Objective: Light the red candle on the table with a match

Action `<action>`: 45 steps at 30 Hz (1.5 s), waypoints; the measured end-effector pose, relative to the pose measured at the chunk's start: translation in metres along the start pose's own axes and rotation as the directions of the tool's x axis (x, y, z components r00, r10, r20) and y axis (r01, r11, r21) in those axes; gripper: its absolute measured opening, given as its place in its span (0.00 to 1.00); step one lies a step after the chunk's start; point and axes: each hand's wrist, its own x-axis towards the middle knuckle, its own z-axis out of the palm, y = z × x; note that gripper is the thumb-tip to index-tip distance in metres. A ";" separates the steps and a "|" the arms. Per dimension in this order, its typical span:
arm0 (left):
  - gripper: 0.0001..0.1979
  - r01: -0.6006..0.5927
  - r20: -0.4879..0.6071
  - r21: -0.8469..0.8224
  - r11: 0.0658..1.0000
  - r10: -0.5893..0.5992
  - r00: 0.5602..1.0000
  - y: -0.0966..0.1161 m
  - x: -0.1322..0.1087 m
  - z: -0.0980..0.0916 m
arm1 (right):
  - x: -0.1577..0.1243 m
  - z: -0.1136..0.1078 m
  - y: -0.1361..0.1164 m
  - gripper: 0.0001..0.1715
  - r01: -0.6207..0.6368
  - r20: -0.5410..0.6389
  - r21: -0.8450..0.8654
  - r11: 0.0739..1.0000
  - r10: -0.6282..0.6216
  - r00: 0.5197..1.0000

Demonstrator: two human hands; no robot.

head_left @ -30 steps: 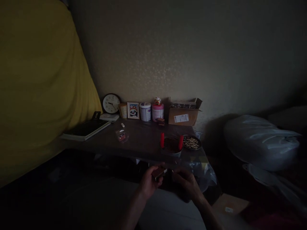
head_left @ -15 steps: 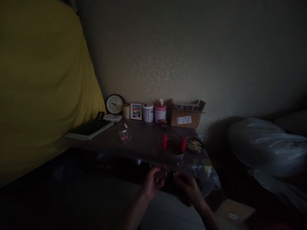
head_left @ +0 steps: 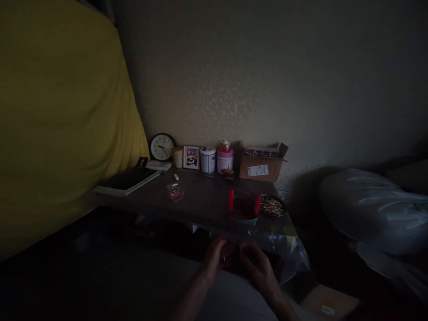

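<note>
Both hands have drawn closer together since a second ago, low before the near edge of the desk (head_left: 200, 209). The left hand (head_left: 216, 258) has its fingers curled round a small box (head_left: 228, 250). The right hand (head_left: 257, 266) meets it with fingers bent, though it is too dark to tell their grip. Beyond stand a red-handled bowl (head_left: 244, 208) and a dish of matchsticks (head_left: 272, 206), with a clock (head_left: 162, 146) and a cardboard box (head_left: 262, 166) farthest back.

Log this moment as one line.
left hand: holds small box | right hand: beside it, grip unclear | ahead: red-handled pot on table
</note>
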 end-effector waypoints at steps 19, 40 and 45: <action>0.09 -0.153 0.036 0.279 0.948 0.149 0.988 -0.007 0.007 -0.005 | -0.007 0.014 -0.001 0.06 0.199 0.038 -0.308 0.930 -0.197 0.980; 0.13 -0.163 0.309 -0.020 0.986 0.161 0.937 0.010 -0.011 0.008 | 0.008 -0.019 -0.005 0.14 -0.027 -0.220 0.171 0.985 0.065 0.973; 0.14 -0.153 0.310 -0.082 0.985 0.171 0.935 0.008 -0.009 0.006 | 0.008 -0.025 -0.008 0.17 -0.003 -0.306 0.037 0.999 0.014 0.952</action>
